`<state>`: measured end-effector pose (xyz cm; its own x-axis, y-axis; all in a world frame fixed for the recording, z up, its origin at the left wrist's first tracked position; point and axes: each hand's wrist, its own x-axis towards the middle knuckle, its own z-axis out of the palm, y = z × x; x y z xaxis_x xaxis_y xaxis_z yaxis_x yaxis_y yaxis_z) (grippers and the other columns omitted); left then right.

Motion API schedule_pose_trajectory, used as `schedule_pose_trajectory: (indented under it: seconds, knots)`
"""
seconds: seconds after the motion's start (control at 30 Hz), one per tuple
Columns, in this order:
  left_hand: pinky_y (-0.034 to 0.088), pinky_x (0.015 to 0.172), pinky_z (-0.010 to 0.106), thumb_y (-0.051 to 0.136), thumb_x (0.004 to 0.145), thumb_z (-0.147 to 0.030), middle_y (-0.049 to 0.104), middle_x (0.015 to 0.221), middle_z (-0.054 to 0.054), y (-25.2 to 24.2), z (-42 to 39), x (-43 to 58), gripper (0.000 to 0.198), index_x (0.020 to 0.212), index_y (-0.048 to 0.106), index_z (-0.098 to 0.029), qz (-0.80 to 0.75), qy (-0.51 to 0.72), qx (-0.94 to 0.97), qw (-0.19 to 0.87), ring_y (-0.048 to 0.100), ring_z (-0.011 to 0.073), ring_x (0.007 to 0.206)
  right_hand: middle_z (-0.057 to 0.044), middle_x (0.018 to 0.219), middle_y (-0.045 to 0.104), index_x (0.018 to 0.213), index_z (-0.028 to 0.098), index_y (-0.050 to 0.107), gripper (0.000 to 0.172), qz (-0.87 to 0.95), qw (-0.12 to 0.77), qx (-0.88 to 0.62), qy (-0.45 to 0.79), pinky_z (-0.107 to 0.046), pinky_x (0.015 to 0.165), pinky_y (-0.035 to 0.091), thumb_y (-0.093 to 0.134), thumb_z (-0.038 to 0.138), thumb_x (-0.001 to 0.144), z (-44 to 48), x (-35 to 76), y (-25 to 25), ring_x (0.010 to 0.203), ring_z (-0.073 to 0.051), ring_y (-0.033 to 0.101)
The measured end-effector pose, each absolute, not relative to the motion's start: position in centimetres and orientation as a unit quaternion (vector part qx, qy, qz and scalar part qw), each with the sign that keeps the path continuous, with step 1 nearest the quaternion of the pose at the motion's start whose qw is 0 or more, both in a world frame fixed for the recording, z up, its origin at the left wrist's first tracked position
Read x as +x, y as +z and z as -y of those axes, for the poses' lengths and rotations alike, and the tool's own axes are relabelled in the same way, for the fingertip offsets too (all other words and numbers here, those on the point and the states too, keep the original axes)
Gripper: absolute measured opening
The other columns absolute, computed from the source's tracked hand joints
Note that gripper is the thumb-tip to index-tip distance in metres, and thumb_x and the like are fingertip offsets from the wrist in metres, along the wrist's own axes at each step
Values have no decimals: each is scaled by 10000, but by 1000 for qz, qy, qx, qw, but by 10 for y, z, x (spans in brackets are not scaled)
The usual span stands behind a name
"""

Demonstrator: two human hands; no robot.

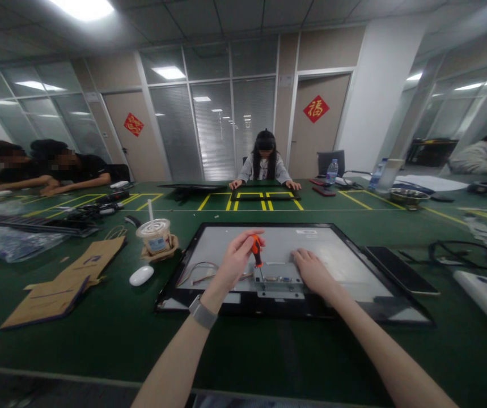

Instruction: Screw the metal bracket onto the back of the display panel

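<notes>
Head view: mid-frame, I saw the left hand (235, 258) grasping an orange screwdriver (257, 249), its long axis nearly upright, shaft running down to the left end of the metal bracket (275, 285) just below centre. The right hand (311, 272) rested by the bracket's right end, farther from the tip; I couldn't tell whether it gripped.

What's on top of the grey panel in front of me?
A metal box with ports, thin cables and a white label. Your hands cover parts of it; what's beneath the box is hidden.
</notes>
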<state>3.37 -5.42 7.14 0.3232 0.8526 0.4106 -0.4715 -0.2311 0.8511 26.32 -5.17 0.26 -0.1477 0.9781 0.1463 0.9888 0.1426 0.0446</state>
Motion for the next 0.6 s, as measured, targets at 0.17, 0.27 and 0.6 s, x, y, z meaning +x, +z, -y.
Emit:
schedule_pose_trajectory:
  seconds: [0.17, 0.27, 0.6]
  knots:
    - [459, 822, 295, 557, 880, -324, 671, 923, 79, 70, 52, 35, 265, 1052, 673, -159, -171, 564, 550, 591, 611, 174, 876, -199, 1319, 505, 1317, 76, 480, 466, 754, 37, -653, -68, -366, 956, 372, 306, 21, 889, 50, 264, 1, 1194, -298, 469]
    - [460, 848, 305, 563, 876, -330, 683, 969, 96, 68, 48, 32, 285, 1069, 677, -154, -185, 569, 559, 574, 612, 187, 923, -196, 1325, 502, 1319, 76, 479, 474, 754, 33, -652, -71, -365, 958, 375, 305, 15, 883, 50, 264, 1, 1194, -298, 471]
    - [440, 675, 218, 735, 712, -266, 630, 761, 6, 65, 46, 34, 137, 794, 699, -163, -273, 608, 582, 465, 555, 107, 697, -192, 1304, 517, 1301, 87, 493, 460, 755, 43, -650, -73, -357, 950, 370, 317, 25, 881, 50, 265, 0, 1175, -286, 482]
